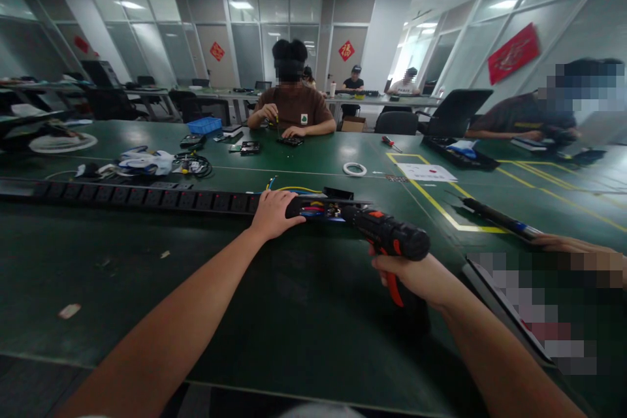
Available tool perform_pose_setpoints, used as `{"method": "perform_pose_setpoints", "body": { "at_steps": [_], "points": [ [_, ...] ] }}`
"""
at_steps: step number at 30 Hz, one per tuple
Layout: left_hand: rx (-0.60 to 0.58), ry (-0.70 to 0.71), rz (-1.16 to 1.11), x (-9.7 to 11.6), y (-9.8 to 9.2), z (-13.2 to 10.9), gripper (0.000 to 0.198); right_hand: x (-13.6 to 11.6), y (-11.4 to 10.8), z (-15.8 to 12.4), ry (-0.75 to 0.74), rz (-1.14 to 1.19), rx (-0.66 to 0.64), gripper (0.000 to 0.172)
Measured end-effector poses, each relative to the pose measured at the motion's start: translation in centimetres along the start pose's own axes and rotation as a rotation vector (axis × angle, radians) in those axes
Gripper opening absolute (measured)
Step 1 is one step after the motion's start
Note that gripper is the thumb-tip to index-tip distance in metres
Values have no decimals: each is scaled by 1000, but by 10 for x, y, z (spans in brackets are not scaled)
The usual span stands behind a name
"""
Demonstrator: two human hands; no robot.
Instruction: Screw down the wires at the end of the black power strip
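A long black power strip (147, 198) with a row of sockets lies across the green table. My left hand (274, 214) is wrapped over it near its right end, gripping it. Just right of that hand the strip is opened up, and coloured wires (313, 210) show inside. In my right hand (404, 271) is a black and red cordless drill (389, 232), its front pointing left at the strip's opened end. The drill's tip is hard to make out, so I cannot tell whether it touches. Blue and yellow wires (272, 184) stick up behind the strip.
A roll of white tape (354, 170) and a screwdriver (390, 143) lie farther back. Bundled cables (193, 164) and a blue basket (204, 125) are at left. Across the table a person (294, 104) works on small parts. At right another person's hand (573, 243) is near a dark pen-like tool (499, 217).
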State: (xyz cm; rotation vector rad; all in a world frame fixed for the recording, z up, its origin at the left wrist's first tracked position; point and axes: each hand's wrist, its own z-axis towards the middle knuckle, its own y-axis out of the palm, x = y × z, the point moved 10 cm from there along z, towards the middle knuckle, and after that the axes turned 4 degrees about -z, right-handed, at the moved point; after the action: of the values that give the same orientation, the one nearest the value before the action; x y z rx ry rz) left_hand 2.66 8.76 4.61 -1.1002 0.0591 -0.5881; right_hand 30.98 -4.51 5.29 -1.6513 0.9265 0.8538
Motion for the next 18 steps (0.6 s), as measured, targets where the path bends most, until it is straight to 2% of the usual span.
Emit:
{"method": "perform_pose_setpoints", "body": {
  "at_steps": [8,18],
  "points": [
    [-5,0,5,1,-2,-1,68,-3,0,-2,8,-15,5,24],
    [-16,-9,2,2,-2,-1,66,-7,0,-4,-3,2,7,28]
  ]
}}
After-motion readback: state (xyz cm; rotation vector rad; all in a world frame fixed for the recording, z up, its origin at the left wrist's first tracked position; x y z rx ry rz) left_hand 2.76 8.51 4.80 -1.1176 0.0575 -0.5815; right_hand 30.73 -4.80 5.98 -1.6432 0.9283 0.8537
